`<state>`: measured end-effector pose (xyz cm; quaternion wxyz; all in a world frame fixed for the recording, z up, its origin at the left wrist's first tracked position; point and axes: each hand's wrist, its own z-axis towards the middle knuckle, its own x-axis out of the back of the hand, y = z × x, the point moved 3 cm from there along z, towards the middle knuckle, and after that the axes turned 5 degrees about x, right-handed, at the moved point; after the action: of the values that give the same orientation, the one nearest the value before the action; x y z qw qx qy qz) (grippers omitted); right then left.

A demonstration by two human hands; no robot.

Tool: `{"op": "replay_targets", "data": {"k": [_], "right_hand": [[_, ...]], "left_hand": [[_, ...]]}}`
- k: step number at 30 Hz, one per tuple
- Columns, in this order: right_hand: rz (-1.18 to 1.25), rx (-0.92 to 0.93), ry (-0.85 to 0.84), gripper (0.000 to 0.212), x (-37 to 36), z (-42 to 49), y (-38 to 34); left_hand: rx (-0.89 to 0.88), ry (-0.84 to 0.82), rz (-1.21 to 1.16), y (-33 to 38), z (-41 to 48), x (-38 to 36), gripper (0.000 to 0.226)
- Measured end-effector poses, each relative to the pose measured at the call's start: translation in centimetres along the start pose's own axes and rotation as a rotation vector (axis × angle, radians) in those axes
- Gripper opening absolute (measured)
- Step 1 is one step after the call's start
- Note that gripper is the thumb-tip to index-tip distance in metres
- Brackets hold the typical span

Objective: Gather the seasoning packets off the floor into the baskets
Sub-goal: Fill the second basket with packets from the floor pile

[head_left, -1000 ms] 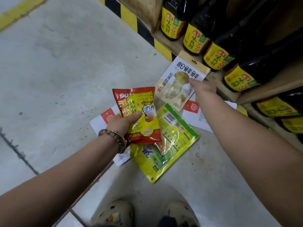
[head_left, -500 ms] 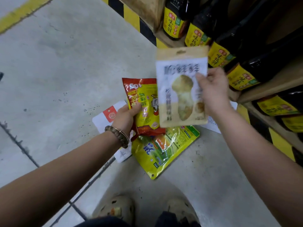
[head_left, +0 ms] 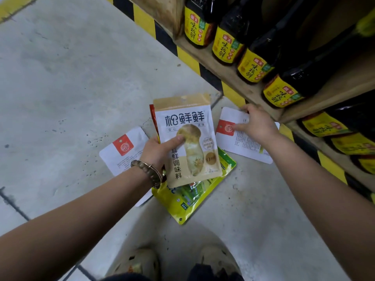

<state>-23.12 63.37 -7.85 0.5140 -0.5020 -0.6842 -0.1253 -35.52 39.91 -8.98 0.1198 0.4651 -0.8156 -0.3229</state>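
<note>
Hands: left hand (head_left: pixel 160 151) grips the mushroom seasoning pouch (head_left: pixel 188 126) over a red packet (head_left: pixel 153 118); right hand (head_left: pixel 255 124), fingers spread, rests on a white packet (head_left: pixel 239 142).
Change: the pouch has passed from right to left, freeing the right hand.
Floor (head_left: pixel 71 88): yellow-green pouch (head_left: pixel 182 203) and second white packet (head_left: pixel 123 151) remain; baskets unseen.

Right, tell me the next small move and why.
Probably close the right hand round the white packet it rests on and lift it: that packet lies flat on the floor by the shelf, while the left hand grips the mushroom seasoning pouch.
</note>
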Motion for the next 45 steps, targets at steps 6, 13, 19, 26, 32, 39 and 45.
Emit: {"op": "replay_targets", "data": {"k": [6, 13, 19, 26, 32, 39, 45], "right_hand": [[-0.184, -0.049, 0.000, 0.085, -0.3, 0.8, 0.8], [0.240, -0.140, 0.008, 0.036, -0.6, -0.6, 3.4], [0.776, -0.269, 0.394, 0.019, 4.5, -7.5, 4.3], [1.062, -0.322, 0.348, 0.016, 11.5, -22.1, 0.8], [1.145, -0.573, 0.444, 0.015, 18.3, -36.9, 1.9], [1.335, -0.737, 0.581, 0.011, 23.8, -49.3, 5.8], [1.388, -0.849, 0.863, 0.020, 29.0, -58.3, 15.7]], "left_hand": [[0.042, -0.040, -0.012, -0.6, 0.3, -0.6, 0.010], [0.168, -0.116, -0.048, -1.2, 0.9, -1.1, 0.017], [0.147, -0.042, 0.057, 0.3, -2.1, -1.1, 0.015], [0.152, -0.010, 0.259, 6.3, -16.2, -2.9, 0.008], [0.206, -0.090, 0.419, 10.6, -29.3, -7.3, 0.019], [0.182, -0.139, 0.611, 10.3, -39.4, -15.8, 0.017], [0.185, -0.299, 0.651, 3.2, -47.5, -28.1, 0.012]]}}
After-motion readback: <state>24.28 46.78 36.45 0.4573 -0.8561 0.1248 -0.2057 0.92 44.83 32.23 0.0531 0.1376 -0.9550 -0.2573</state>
